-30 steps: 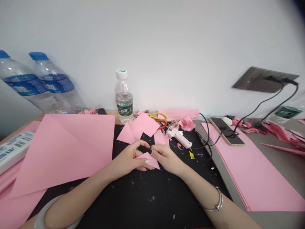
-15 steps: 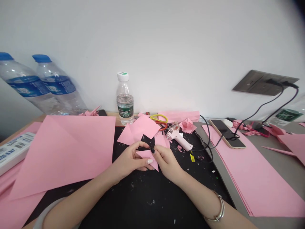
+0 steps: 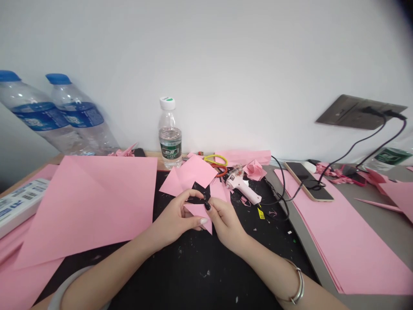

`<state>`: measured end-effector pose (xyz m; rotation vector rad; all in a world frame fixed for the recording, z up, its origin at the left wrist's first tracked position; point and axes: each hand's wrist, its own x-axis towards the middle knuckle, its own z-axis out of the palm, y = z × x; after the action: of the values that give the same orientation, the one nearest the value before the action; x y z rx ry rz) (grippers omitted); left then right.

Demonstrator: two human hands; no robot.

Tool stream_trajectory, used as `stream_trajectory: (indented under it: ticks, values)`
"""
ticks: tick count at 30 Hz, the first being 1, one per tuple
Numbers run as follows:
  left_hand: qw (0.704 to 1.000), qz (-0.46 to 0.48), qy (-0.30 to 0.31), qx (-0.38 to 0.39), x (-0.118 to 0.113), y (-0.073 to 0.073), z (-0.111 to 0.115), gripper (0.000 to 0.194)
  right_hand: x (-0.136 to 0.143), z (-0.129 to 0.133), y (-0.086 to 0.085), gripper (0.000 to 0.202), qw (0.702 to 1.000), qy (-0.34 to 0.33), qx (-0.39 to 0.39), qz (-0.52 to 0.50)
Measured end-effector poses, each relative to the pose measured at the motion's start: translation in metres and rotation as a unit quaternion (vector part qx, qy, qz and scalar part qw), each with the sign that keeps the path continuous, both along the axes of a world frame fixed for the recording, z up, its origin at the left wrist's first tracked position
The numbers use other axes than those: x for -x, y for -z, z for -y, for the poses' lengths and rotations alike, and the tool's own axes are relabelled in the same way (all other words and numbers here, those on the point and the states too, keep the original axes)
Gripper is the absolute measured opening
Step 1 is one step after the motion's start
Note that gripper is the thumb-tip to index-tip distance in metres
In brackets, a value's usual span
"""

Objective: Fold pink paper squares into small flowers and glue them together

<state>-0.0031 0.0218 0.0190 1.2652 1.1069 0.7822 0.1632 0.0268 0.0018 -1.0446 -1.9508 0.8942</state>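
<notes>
Two hands work on one small folded pink paper [image 3: 197,210], positioned just above the black mat [image 3: 174,275] on the tabletop [image 3: 309,224]. Left hand [image 3: 174,217]: the thumb lies on the paper, with fingers pinching it from beneath. Right hand [image 3: 227,221]: thumb and fingers pinch the upper right edge of the same paper, close to the left fingertips.

Containers: the clear bottle [image 3: 170,140] stands upright near the wall, white cap fitted, water level above its green label. Two large bottles [image 3: 80,115] with blue caps and blue labels are at the left; whether they contain liquid cannot be told. Another green-labelled bottle [image 3: 389,156] is partly visible at the far right; its contents are unclear. The white box [image 3: 24,204] rests on pink sheets at the left edge, contents hidden.

Beyond the right hand, the glue gun [image 3: 243,189] lies beside a folded pink piece [image 3: 254,170].
</notes>
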Motion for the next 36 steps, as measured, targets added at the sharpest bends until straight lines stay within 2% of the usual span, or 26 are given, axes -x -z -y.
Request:
stream_trajectory:
  ticks: [8, 11, 16, 21, 23, 26, 29, 32, 36]
  values:
    - [0.994, 0.083, -0.023, 0.060, -0.002, 0.003, 0.000, 0.045, -0.001, 0.000, -0.001, 0.032, 0.999, 0.040, -0.005, 0.003]
    - [0.990, 0.120, -0.052, 0.058, 0.000, 0.004, -0.002, 0.044, -0.002, -0.001, -0.002, 0.035, 0.998, 0.056, 0.029, -0.026]
    - [0.985, 0.130, -0.108, 0.023, 0.003, 0.006, -0.004, 0.035, -0.003, -0.004, -0.003, 0.036, 0.993, 0.019, 0.088, -0.073]
    - [0.986, 0.158, -0.040, 0.029, -0.001, 0.004, 0.000, 0.026, 0.000, -0.004, -0.005, 0.037, 0.992, 0.013, 0.089, -0.091]
    - [0.991, 0.131, -0.023, 0.025, -0.002, 0.002, 0.001, 0.023, 0.001, -0.003, -0.006, 0.038, 0.995, 0.001, 0.070, -0.077]
    - [0.996, 0.075, -0.033, 0.018, 0.000, 0.001, 0.001, 0.021, 0.000, -0.002, -0.008, 0.035, 0.999, -0.006, 0.043, -0.032]
    - [0.998, 0.047, -0.044, 0.027, 0.001, 0.001, 0.000, 0.020, -0.004, -0.003, -0.005, 0.028, 0.999, 0.037, 0.027, -0.007]
    - [0.999, 0.021, -0.013, 0.037, 0.000, 0.002, 0.001, 0.018, -0.007, -0.008, -0.002, 0.021, 0.998, 0.052, 0.041, -0.020]
    - [0.998, 0.003, 0.035, 0.049, -0.002, 0.005, 0.003, 0.019, -0.006, -0.010, 0.000, 0.032, 0.997, 0.020, 0.064, -0.041]
